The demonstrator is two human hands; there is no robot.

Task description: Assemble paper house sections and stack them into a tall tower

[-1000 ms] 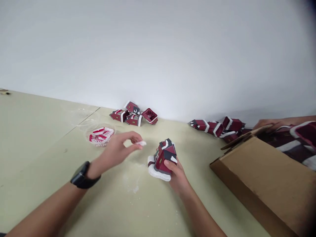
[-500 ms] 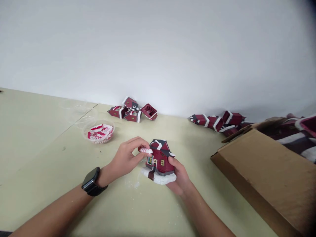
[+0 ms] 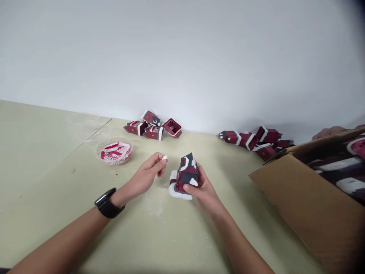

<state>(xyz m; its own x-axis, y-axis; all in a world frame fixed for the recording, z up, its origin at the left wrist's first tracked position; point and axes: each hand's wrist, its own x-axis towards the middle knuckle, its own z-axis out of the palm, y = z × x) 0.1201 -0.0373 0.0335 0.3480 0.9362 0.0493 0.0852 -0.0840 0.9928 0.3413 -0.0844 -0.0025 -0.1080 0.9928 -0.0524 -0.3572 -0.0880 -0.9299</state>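
My right hand (image 3: 207,192) is wrapped round the right side of a small dark red model house (image 3: 185,179) with a dark, snow-patched roof and a white snowy base. The house is tilted over the table, its roof turned up and its front facing left. Left of it, apart from the house, my left hand (image 3: 149,169) pinches a small red-and-white striped piece (image 3: 164,157); only its whitish end shows past the fingers. A black watch is on my left wrist.
A clear plastic tub (image 3: 115,151) of red and white pieces stands left, near clear round lids (image 3: 92,131). Several dark red house parts (image 3: 154,132) lie by the wall, with more (image 3: 256,140) at right. Another person's hand (image 3: 327,132) touches an open cardboard box (image 3: 308,201).
My left hand has drawn the striped piece up and away from the house. The house has turned to face left. The box has shifted, and another person's hand now shows behind it.
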